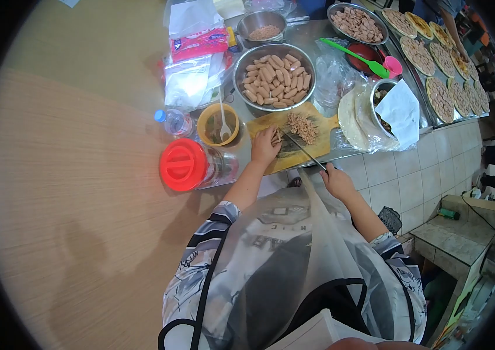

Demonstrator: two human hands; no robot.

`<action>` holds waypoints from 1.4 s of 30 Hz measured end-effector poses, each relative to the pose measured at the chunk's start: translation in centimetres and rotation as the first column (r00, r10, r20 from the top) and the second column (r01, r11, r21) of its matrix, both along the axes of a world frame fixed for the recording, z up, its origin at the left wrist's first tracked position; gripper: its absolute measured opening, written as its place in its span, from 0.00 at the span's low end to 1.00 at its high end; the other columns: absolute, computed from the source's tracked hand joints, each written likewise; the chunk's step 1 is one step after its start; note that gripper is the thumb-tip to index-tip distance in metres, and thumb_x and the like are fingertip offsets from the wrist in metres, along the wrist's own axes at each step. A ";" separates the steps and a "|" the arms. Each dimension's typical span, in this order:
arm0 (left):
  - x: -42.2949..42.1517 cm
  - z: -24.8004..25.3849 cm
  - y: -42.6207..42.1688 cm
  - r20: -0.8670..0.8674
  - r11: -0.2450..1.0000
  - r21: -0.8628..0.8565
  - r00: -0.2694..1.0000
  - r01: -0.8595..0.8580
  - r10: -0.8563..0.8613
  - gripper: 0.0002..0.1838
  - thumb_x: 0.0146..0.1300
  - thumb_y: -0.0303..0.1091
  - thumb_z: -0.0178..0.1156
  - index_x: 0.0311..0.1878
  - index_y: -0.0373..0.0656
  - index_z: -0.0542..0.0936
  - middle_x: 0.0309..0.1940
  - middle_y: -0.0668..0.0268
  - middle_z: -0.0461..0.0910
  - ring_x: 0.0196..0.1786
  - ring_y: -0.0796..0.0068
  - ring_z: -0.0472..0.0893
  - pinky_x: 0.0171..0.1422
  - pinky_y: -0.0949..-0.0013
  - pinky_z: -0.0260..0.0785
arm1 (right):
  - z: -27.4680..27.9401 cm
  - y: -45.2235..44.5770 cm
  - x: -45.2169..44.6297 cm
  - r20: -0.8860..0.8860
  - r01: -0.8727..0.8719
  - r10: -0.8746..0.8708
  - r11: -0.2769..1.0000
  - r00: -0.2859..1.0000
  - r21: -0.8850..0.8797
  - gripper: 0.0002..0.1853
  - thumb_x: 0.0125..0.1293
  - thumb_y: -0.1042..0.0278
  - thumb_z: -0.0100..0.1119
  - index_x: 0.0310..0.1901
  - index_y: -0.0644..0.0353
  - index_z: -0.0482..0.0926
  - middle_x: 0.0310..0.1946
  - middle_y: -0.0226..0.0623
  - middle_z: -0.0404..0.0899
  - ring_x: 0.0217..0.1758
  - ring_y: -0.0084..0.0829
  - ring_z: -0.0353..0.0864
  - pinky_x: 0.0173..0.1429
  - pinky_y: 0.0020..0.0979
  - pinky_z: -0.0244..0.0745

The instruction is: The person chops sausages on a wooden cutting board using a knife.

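Observation:
On a wooden cutting board [282, 162] with a handle on its right, my right hand [338, 181] grips a knife [306, 151] by its handle. The blade slants up and left, its tip close to my left hand [265, 146]. Fingers curled, my left hand presses on cut sausage strips [276, 136] at the board's left part. Right beside the blade lies a heap of chopped sausage [303, 125]. Just behind the board stands a metal bowl [238, 86] of whole sausages [276, 79].
Left of the board are a yellow tub [202, 129] with a white spoon, a bottle [177, 123] and a red-lidded jar [183, 165]. A pot [377, 102] partly covered by paper stands right, beside flatbreads [352, 119]. Topped pizzas [418, 55] fill a far-right table near another person's arm [453, 29].

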State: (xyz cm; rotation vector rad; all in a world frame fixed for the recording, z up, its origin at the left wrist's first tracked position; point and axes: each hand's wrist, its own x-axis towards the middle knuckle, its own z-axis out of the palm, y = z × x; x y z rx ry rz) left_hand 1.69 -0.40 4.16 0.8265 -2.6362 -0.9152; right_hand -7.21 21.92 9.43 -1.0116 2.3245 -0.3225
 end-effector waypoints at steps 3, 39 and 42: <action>0.2 -0.4 0.1 -0.031 0.999 -0.026 0.999 -0.023 0.022 0.26 0.42 0.31 0.59 0.50 0.47 0.68 0.43 0.62 0.72 0.47 0.59 0.68 0.51 0.60 0.60 | -0.4 0.4 0.0 0.022 0.070 -0.070 0.997 0.997 -0.020 0.15 0.61 0.57 0.40 0.35 0.63 0.63 0.24 0.53 0.74 0.30 0.50 0.74 0.34 0.46 0.67; -1.5 0.9 0.0 -0.111 0.966 0.015 0.959 -0.259 0.259 0.09 0.42 0.34 0.58 0.27 0.40 0.77 0.24 0.60 0.76 0.29 0.63 0.75 0.36 0.64 0.66 | -2.7 0.8 -0.7 0.066 0.132 -0.125 0.984 0.990 -0.124 0.15 0.60 0.57 0.42 0.33 0.64 0.64 0.23 0.55 0.73 0.29 0.53 0.73 0.33 0.47 0.66; -0.1 0.3 0.0 -0.053 0.961 0.078 0.961 -0.265 0.270 0.07 0.42 0.35 0.58 0.26 0.44 0.77 0.27 0.65 0.76 0.33 0.63 0.74 0.38 0.59 0.63 | -2.6 0.5 -0.5 0.059 0.126 -0.118 0.982 0.991 -0.142 0.15 0.60 0.57 0.42 0.33 0.64 0.64 0.24 0.55 0.73 0.29 0.53 0.73 0.34 0.47 0.66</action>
